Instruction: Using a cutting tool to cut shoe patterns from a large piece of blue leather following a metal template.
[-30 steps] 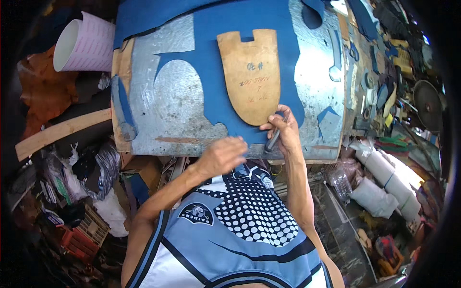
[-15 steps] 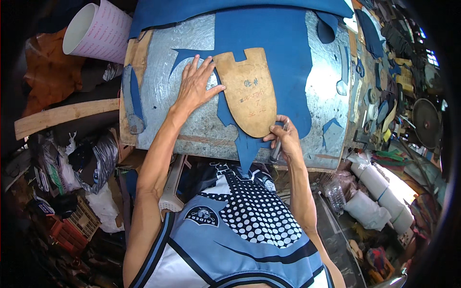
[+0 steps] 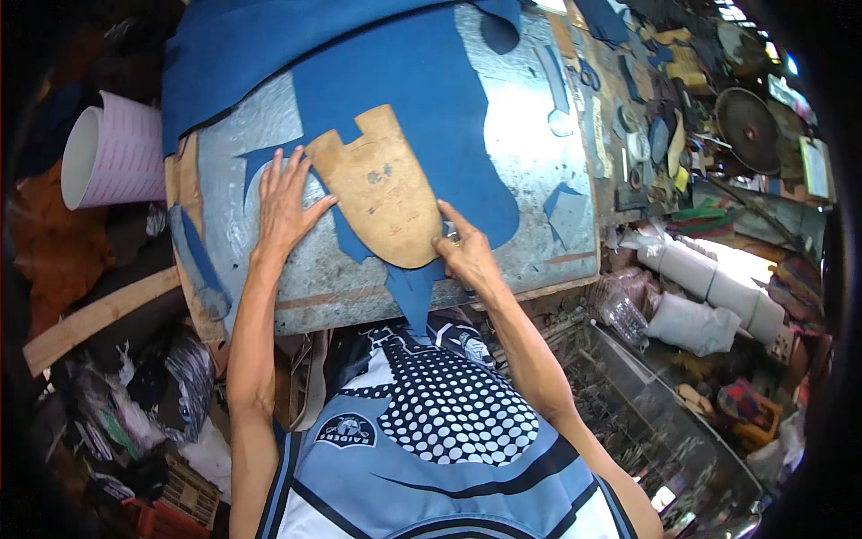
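A tan, tongue-shaped template (image 3: 382,193), notched at its upper end and marked with handwriting, lies on blue sheet material (image 3: 386,81) that looks like leather. My left hand (image 3: 289,202) is spread flat at the template's left edge, thumb and fingertips touching it. At the lower right edge of the template, my right hand (image 3: 467,256) is closed round a slim silver tool (image 3: 454,236). Most of that tool is hidden by the fingers. A pointed strip of the blue sheet (image 3: 411,296) hangs over the table's near edge, below the template's rounded end.
Under the blue sheet is a metal-topped table (image 3: 530,171). A thick blue fold (image 3: 233,63) covers its far left part. Scissors (image 3: 589,74) and scraps lie at the right. A white roll (image 3: 112,153) stands left; wrapped rolls (image 3: 718,287) lie right.
The view has turned, so table and template appear farther left and tilted. My right hand has shifted up slightly along the template's edge, and the tool is now more hidden. My left hand stays pressed down.
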The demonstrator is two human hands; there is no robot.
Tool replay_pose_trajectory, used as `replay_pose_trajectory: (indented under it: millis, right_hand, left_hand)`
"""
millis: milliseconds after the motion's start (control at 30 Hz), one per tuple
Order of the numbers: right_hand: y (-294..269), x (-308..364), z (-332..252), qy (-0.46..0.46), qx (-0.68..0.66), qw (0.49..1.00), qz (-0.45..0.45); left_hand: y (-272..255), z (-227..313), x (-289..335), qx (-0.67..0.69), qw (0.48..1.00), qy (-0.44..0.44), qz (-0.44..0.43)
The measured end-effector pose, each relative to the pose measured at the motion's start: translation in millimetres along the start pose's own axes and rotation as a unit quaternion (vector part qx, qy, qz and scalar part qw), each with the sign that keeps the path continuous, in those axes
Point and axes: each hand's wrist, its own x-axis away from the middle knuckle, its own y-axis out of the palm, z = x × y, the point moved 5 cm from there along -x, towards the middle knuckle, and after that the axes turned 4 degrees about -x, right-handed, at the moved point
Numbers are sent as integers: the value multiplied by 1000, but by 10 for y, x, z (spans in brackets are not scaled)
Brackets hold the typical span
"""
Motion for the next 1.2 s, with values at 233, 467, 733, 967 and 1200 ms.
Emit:
replay_pose_trajectory:
  millis: [233, 467, 733, 967, 1200]
  right_hand:
    - [10, -44, 132, -53, 29, 998, 2]
    - [-182, -150, 116, -39, -180, 983, 2]
    - [-350, -217, 54, -32, -84, 996, 23]
    - [-159, -143, 91, -48, -17, 998, 28]
    - [-164, -122, 35, -63, 42, 997, 25]
  left_hand:
    - [57, 4, 26, -12, 1000, 19, -3]
    - [127, -29, -134, -1, 1000, 9, -1]
    - [230, -79, -54, -25, 999, 15, 14]
    - [195, -79, -48, 0, 999, 14, 30]
    - [158, -71, -96, -23, 1000, 9, 7]
